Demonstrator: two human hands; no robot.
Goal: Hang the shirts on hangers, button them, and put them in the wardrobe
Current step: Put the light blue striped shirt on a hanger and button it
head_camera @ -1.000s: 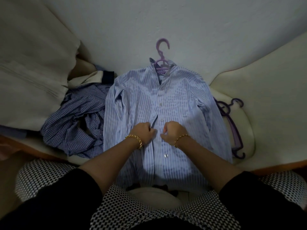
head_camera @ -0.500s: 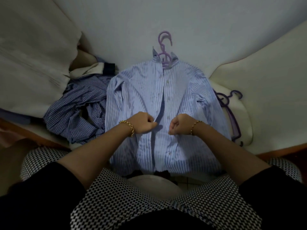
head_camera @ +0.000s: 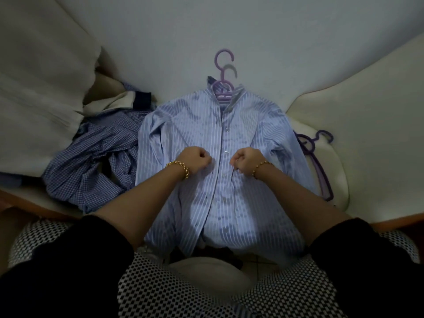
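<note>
Fingers [head_camera: 203, 157] of left hand [head_camera: 195, 160] curled tight into a fist, pinching the left front panel of the striped shirt [head_camera: 183, 125] just beside the button line. Right hand [head_camera: 246, 162] same pose, fingers [head_camera: 236, 159] folded in, gripping the opposite front edge. Both fists are knuckles-up, level with each other, apart, with the placket and one button [head_camera: 227, 152] between them. Forearms run in from bottom corners and converge toward mid-shirt; wrists roughly straight. Gold bracelet [head_camera: 180, 167] on left wrist, another gold bracelet [head_camera: 261, 166] on right. Black sleeves [head_camera: 68, 260] pushed up to around the elbows.

Striped shirt lies flat, front up, on a cream cushioned surface [head_camera: 367, 134], collar away from the person, hem toward the lap. Purple hanger [head_camera: 223, 63] is inside the collar, hook sticking out above. Checked shirt [head_camera: 91, 161] crumpled just left of it, touching its sleeve. Spare purple hangers [head_camera: 317, 157] on the right, beside the other sleeve.
</note>
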